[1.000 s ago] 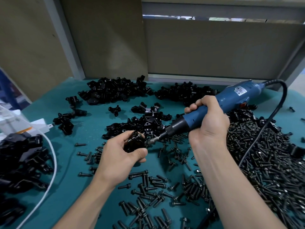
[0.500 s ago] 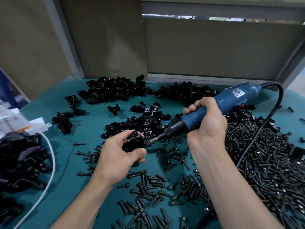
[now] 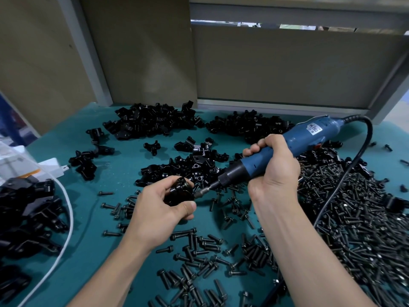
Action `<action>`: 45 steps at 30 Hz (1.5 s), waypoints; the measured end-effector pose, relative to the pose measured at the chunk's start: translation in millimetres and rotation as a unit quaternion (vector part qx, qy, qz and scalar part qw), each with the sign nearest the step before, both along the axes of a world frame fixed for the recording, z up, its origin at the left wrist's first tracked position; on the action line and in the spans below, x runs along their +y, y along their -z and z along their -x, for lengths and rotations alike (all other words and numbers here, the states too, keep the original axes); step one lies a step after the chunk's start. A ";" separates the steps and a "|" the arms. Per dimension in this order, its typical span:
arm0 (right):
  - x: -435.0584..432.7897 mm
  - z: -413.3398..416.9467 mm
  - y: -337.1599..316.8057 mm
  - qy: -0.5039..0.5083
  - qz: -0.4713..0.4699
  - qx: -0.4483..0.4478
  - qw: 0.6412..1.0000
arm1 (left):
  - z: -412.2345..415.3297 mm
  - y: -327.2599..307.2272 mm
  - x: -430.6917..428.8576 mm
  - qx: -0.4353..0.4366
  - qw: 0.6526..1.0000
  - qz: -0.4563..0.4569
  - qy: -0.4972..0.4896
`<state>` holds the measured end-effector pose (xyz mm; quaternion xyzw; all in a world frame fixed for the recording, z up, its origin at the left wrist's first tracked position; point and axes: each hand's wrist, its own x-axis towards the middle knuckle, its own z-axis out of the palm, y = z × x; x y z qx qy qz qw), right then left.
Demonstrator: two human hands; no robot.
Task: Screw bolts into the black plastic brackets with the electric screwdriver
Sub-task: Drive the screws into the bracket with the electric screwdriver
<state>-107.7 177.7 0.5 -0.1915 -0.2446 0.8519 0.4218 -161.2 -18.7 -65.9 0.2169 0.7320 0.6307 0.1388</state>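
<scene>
Although almost nothing is shifting from a second ago, that steadiness is telling: both hands are staying where they were and the bit is staying pressed to the same spot, so a bolt is probably being driven home right now, though the bolt itself is hiding behind fingers and tool. At the far left, black parts [image 3: 26, 209] are heaping on the table [image 3: 99, 218], with a white cable [image 3: 66, 209] curving past them. Right of that, the left hand [image 3: 159, 209] is clenching one bracket [image 3: 180, 192], thumb underneath and fingers curling over the top, holding it just above the table near the middle. The bit [image 3: 202, 191] is touching the bracket's right face. The screwdriver [image 3: 294, 138] is slanting up and to the right from there, and the right hand [image 3: 274, 167] is wrapping fully round its blue barrel, with the forearm coming in from the lower right. Against a second ago the tool's rear is sitting a touch lower, which suggests it is advancing as the thread takes. Behind the hands more brackets [image 3: 152, 122] are lying in heaps. Loose bolts [image 3: 194, 242] are scattering in front, and further right a big bolt pile [image 3: 354, 207] is spreading under the tool's black cord [image 3: 345, 173]. With so many brackets waiting, the task is looking far from done.
</scene>
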 end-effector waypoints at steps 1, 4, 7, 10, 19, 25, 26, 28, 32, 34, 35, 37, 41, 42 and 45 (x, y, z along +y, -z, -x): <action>0.1 0.3 0.4 0.001 0.002 0.001 1.000 | 0.1 -0.2 0.0 0.000 1.000 0.001 0.000; -0.1 0.9 1.5 -0.002 0.002 -0.002 1.000 | -0.8 -1.5 -0.7 0.005 1.000 0.009 0.003; -0.5 1.0 2.8 -0.004 0.006 -0.005 1.000 | -0.5 -1.9 -1.1 0.007 1.000 0.011 0.005; -0.9 0.8 3.8 -0.006 0.012 -0.007 1.000 | -1.1 -2.1 -1.7 0.013 1.000 0.014 0.005; -0.8 1.4 8.9 -0.005 0.040 -0.014 0.999 | -4.6 -3.3 -0.8 0.036 0.998 0.043 -0.014; -1.4 0.8 9.5 -0.004 0.042 -0.016 0.999 | -3.8 -1.9 -0.8 0.025 0.999 0.027 -0.017; -1.2 0.5 9.1 -0.006 0.039 -0.016 0.999 | -3.2 -1.7 -0.9 0.004 1.000 0.017 -0.015; -0.6 -1.0 7.7 -0.012 0.027 -0.013 0.999 | -2.1 -0.9 -1.2 -0.040 0.999 0.001 0.000; -0.5 -3.4 2.1 -0.030 -0.002 0.017 0.999 | 0.2 -1.5 -1.2 -0.100 0.994 -0.030 0.027; -0.5 -4.2 -1.0 -0.052 -0.008 0.038 0.998 | 0.8 -4.8 -2.3 -0.120 0.991 -0.036 0.055; -0.1 -4.7 -2.3 -0.068 -0.009 0.048 0.997 | 0.8 -6.8 -3.1 -0.130 0.988 -0.037 0.074; 1.6 -7.3 -4.1 -0.107 -0.013 0.064 0.992 | 0.4 -9.4 -4.3 -0.152 0.983 -0.044 0.095; 5.0 -12.1 -6.0 -0.144 -0.016 0.078 0.986 | 0.3 -11.5 -4.3 -0.170 0.980 -0.040 0.092; 6.1 -13.1 -6.3 -0.144 -0.015 0.079 0.986 | -0.2 -12.1 -3.9 -0.172 0.980 -0.036 0.095; 10.6 -17.4 -9.1 -0.164 -0.027 0.079 0.983 | 0.0 -13.5 -5.0 -0.188 0.975 -0.015 0.116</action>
